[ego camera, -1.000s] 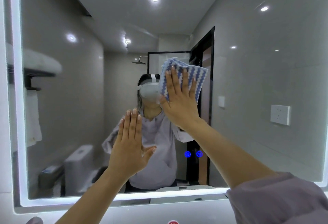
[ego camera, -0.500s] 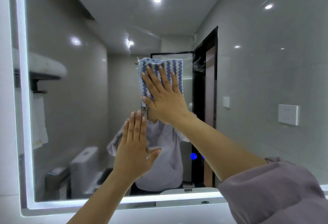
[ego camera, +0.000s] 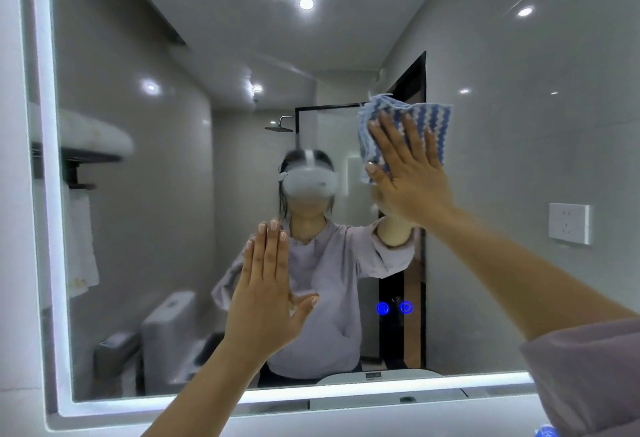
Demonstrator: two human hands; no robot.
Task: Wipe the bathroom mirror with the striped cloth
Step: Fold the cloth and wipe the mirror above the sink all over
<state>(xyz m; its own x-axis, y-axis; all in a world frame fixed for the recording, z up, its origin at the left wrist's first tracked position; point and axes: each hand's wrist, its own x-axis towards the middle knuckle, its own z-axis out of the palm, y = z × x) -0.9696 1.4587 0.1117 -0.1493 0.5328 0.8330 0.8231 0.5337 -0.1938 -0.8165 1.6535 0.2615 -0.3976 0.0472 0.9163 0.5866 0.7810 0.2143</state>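
Observation:
The bathroom mirror (ego camera: 502, 263) fills the view, with a lit white border along its left and bottom edges. A blue-and-white striped cloth (ego camera: 429, 121) lies flat on the glass right of centre, at mid height. My right hand (ego camera: 408, 173) presses it against the mirror with straight, spread fingers. Lower and to the left, my left hand (ego camera: 266, 291) rests flat on the glass with its fingers together and thumb out, holding nothing.
Two blue touch buttons (ego camera: 394, 307) glow in the lower middle of the glass. The mirror reflects a person in a headset, a toilet, a towel rack, a shower head and a wall socket. A white ledge (ego camera: 346, 419) runs beneath the mirror.
My right hand has slid the cloth across the glass, first left, then back to the right. The left hand has stayed pressed in the same spot.

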